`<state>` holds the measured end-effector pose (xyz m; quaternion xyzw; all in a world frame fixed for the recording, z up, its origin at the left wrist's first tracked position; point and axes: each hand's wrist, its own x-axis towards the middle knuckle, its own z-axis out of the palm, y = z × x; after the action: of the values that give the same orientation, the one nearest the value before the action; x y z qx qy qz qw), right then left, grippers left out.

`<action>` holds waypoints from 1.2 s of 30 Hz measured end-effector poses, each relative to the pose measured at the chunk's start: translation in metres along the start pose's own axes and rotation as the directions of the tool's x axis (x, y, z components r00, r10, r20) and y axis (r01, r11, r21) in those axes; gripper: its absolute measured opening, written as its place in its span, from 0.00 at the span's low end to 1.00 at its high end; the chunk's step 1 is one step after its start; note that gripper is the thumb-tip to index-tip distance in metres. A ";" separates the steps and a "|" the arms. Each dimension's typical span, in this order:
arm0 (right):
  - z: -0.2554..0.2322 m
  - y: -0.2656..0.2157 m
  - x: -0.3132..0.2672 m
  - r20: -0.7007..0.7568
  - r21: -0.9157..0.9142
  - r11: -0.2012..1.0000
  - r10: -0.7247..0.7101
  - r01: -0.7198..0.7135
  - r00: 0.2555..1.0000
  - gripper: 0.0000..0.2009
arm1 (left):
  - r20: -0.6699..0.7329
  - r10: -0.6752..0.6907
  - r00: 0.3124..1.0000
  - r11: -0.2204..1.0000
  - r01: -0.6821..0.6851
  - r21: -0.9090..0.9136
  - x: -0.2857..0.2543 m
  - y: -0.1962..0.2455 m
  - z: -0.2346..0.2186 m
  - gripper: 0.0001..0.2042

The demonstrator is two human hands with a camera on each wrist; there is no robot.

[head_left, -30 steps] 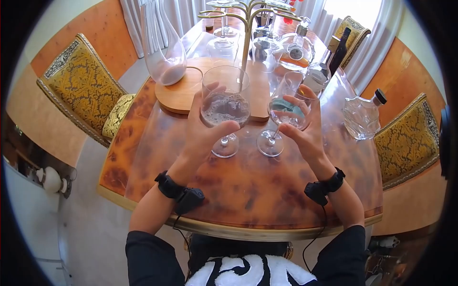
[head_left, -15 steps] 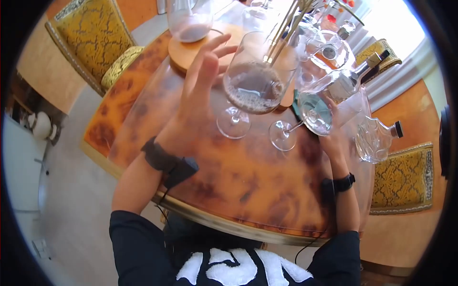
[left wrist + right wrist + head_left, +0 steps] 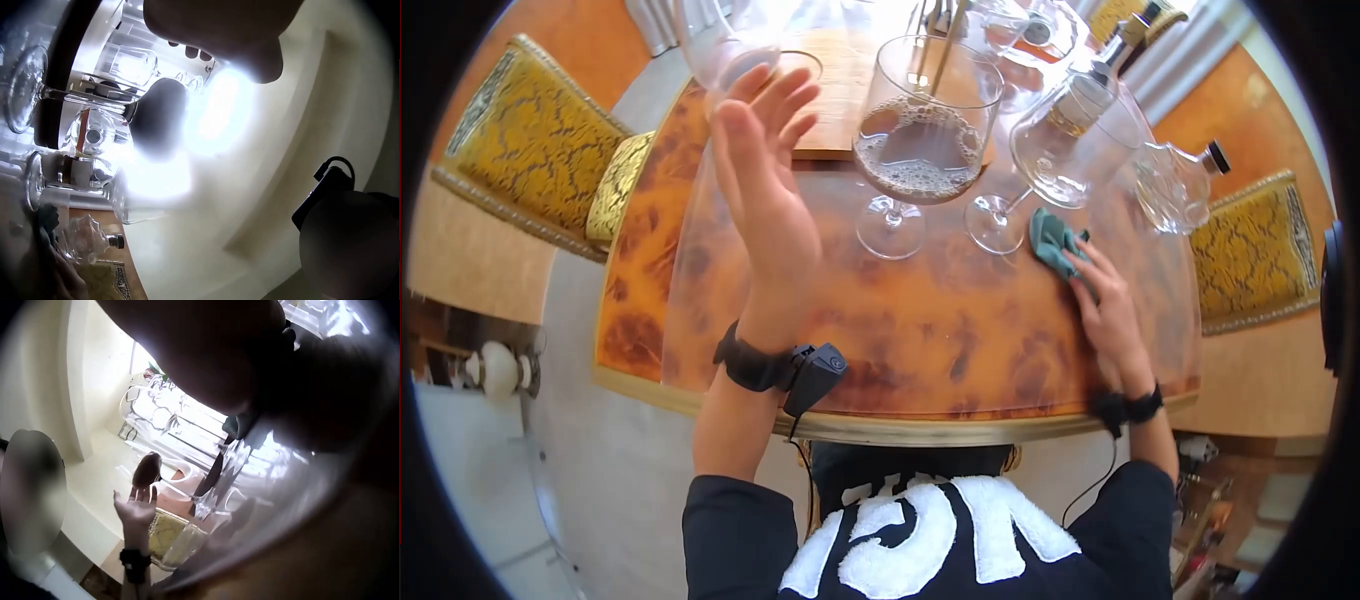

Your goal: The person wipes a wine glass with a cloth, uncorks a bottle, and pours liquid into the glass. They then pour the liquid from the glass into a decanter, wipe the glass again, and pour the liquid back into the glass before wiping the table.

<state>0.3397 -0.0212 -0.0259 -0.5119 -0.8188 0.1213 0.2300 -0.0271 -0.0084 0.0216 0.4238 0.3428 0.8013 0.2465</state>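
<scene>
In the head view my left hand (image 3: 770, 215) is raised with spread fingers, left of a stemmed glass (image 3: 920, 155) of foamy dark liquid, holding nothing. That glass and the right-hand stemmed glass (image 3: 1065, 160) stand upright on the table. My right hand (image 3: 1112, 310) is low over the table, its extended fingers touching a crumpled green cloth (image 3: 1055, 240) beside the second glass's foot. The left wrist view shows the liquid glass (image 3: 159, 119) sideways, and the cloth (image 3: 47, 222) at lower left. Past a dark near hand, the right wrist view shows my raised left hand (image 3: 137, 512).
A decanter (image 3: 735, 60) stands at back left by a wooden board (image 3: 830, 120). A faceted bottle (image 3: 1175, 190) is at the right, with more bottles behind the glasses. Patterned chairs (image 3: 525, 140) flank the glossy table (image 3: 900, 350).
Both hands have come away from the two glasses. My left hand moved left and opened wide; my right went down and right with the cloth, which now lies on the table.
</scene>
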 end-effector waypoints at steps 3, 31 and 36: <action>0.022 -0.056 -0.032 -0.053 -0.015 0.999 0.045 -0.046 0.998 0.17 | -0.045 -0.022 0.999 0.999 0.020 -0.042 0.004 -0.003 -0.005 0.31; -0.008 0.059 -0.047 -0.163 -0.227 0.946 0.196 -0.230 0.967 0.23 | -0.150 -0.060 0.987 0.998 0.058 -0.017 0.027 -0.012 -0.040 0.29; -0.043 0.031 -0.018 -0.056 0.163 0.976 0.159 -0.148 0.986 0.28 | 0.232 -0.133 0.963 0.986 0.152 -0.065 0.010 -0.015 -0.022 0.41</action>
<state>0.3923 -0.0247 -0.0066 -0.5576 -0.7562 0.1854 0.2878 -0.0492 0.0010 0.0066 0.4764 0.3089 0.7411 0.3584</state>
